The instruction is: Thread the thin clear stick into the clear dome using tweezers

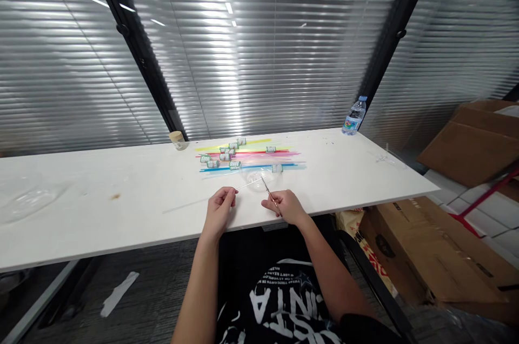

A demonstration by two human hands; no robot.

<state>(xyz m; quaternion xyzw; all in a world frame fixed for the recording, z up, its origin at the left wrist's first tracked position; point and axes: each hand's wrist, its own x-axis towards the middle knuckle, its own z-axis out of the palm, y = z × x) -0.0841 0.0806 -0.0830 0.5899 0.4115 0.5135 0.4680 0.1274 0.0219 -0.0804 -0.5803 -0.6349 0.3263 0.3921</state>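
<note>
My left hand (221, 204) pinches a thin clear strand (248, 184), whose other end trails left above the table. Its tip reaches the blades of a slim pair of scissors (265, 188) in my right hand (286, 205); whether the blades touch it I cannot tell. My fingers are closed around the scissors' handles. Behind the blades sits a clear plastic bowl (256, 184). Beyond it lie bundles of long thin strands: blue strands (259, 166), pink and red strands (279, 154), and yellow strands (259, 141). Several small printed labels (235, 165) are wrapped around them.
A lidded jar (177, 140) and a water bottle (354, 116) stand at the back of the white table (138, 192). Clear plastic (32, 200) lies at left, and clear scraps (383, 159) at right. Cardboard boxes (441, 246) sit on the floor at right.
</note>
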